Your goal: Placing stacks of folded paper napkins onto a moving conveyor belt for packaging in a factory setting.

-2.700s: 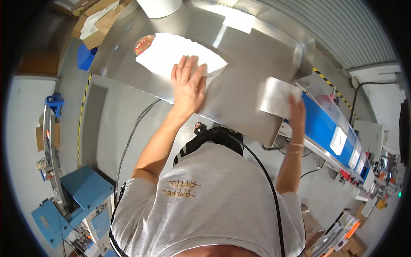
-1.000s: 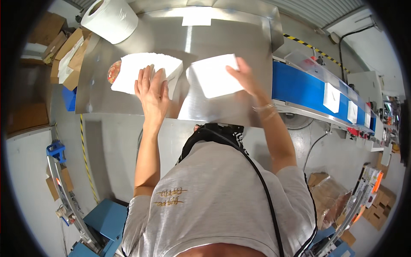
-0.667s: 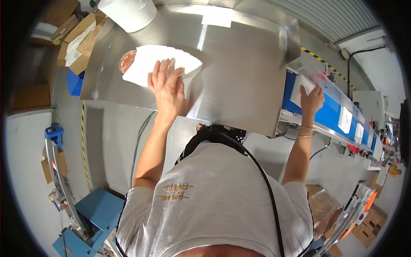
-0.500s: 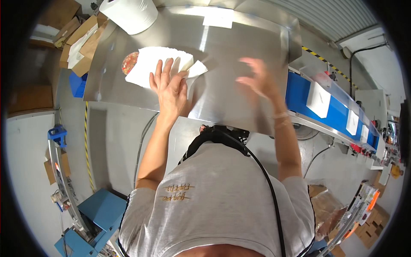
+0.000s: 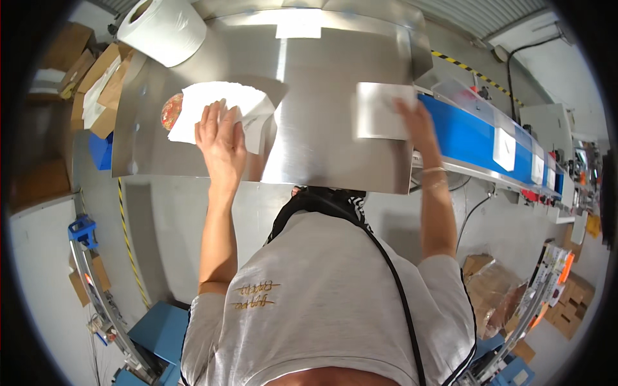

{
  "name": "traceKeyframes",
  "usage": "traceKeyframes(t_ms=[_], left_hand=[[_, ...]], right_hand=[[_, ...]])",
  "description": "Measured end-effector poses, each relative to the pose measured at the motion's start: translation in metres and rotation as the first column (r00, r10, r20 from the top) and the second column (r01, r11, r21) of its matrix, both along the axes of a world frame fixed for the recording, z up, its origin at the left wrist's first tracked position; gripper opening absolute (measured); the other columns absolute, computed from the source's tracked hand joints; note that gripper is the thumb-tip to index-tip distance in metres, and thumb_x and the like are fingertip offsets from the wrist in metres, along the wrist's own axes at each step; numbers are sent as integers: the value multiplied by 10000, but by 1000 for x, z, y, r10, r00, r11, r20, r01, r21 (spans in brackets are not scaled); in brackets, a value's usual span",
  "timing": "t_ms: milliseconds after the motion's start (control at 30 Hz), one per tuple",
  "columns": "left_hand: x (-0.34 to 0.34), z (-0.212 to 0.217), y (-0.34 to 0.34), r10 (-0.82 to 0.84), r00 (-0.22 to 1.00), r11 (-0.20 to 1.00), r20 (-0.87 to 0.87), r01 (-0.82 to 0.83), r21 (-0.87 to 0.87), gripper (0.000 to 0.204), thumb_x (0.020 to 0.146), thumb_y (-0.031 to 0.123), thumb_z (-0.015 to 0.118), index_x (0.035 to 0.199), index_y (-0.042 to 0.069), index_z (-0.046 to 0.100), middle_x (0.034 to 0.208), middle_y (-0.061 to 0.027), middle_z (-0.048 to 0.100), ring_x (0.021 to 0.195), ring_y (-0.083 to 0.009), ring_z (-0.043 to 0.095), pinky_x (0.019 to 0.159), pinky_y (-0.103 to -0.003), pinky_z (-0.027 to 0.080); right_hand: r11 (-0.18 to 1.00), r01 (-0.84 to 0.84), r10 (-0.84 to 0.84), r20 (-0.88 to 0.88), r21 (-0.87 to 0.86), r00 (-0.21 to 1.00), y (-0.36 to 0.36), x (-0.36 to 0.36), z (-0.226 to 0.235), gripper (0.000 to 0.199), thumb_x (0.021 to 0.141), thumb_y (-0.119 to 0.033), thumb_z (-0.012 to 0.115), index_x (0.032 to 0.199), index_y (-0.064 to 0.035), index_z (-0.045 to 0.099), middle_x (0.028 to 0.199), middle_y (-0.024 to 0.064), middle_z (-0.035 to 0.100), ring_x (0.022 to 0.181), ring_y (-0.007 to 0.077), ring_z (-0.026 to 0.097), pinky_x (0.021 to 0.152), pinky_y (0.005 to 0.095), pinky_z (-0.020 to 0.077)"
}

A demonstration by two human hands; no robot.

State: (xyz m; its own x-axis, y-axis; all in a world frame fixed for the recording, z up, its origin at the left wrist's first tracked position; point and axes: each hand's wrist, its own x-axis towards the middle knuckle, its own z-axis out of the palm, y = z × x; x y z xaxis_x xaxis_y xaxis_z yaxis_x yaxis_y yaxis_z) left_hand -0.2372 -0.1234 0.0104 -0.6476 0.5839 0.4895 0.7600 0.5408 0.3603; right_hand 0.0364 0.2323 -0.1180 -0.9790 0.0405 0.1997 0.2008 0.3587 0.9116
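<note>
My left hand (image 5: 220,138) lies palm down on a pile of white paper sheets (image 5: 193,110), its fingers stretched out over the pile's near right part. A corner of the sheets bends down beside my fingers. From under the pile's left edge a round red patterned thing (image 5: 171,112) peeks out; the rest of it is covered. On the right, my right hand (image 5: 420,128), blurred by motion, has its fingers over the right edge of a square white sheet (image 5: 376,110). That sheet is at the table's right edge, where the blue conveyor begins; my thumb cannot be made out.
The steel table (image 5: 322,148) has raised edges. A big white roll (image 5: 168,33) stands at its far left, a white paper (image 5: 298,24) at its back. More white sheets (image 5: 504,149) ride the blue conveyor belt (image 5: 450,125) on the right. Cardboard boxes (image 5: 106,83) stand left.
My right hand, empty and spread above the table before, now grips a white sheet from the conveyor's near end. My left hand stays on the pile. The whole view has shifted slightly.
</note>
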Motion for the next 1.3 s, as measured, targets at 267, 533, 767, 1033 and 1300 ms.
traceKeyframes(t_ms=[267, 533, 767, 1033, 1300], left_hand=[[3, -13, 4, 8, 999, 998, -46, -6, 57, 286, 775, 26, 645, 1041, 117, 697, 1346, -94, 510, 1324, -346, 384, 1102, -569, 192], [-3, -2, 3, -93, 996, 995, -9, 93, 31, 269, 781, 78, 673, 1045, 128, 690, 1409, -112, 459, 1378, -355, 303, 1120, -544, 140], [-16, -5, -10, 20, 1000, 999, 21, -19, -29, 432, 820, 173, 680, 1237, 102, 594, 1411, -171, 428, 1363, -381, 315, 1106, -546, 197], [-16, -9, -2, 22, 999, 998, -32, -20, 52, 340, 784, 35, 670, 1115, 115, 676, 1316, -85, 537, 1289, -326, 431, 1090, -521, 261], [-10, -7, -2, 46, 999, 996, 2, -46, 76, 283, 764, 2, 665, 1019, 120, 699, 1328, -82, 522, 1322, -345, 384, 1105, -551, 196]], right_hand=[[438, 6, -713, -343, -899, 612, 11, -5, 75, 632, 749, -373, 758, 1251, -52, 546, 1264, 193, 549, 1153, 331, 528, 942, 430, 441], [-660, -181, -3, -238, -729, 971, -143, -199, 103, 470, 770, -170, 765, 1199, -99, 587, 1295, 72, 510, 1115, 247, 528, 844, 323, 489], [-869, -349, -356, -46, -351, 933, -116, -162, 70, 354, 917, -216, 645, 1182, -3, 545, 1075, 29, 597, 955, 109, 549, 832, 265, 465], [-594, -619, -640, -165, -514, 750, 95, 101, -31, 565, 988, -371, 436, 1437, -36, 362, 1458, 153, 417, 1349, 223, 405, 1138, 388, 265], [257, -304, -528, -397, -917, 751, 4, -24, 76, 646, 744, -387, 783, 1200, 8, 553, 1116, 192, 614, 1052, 350, 570, 902, 427, 461]])
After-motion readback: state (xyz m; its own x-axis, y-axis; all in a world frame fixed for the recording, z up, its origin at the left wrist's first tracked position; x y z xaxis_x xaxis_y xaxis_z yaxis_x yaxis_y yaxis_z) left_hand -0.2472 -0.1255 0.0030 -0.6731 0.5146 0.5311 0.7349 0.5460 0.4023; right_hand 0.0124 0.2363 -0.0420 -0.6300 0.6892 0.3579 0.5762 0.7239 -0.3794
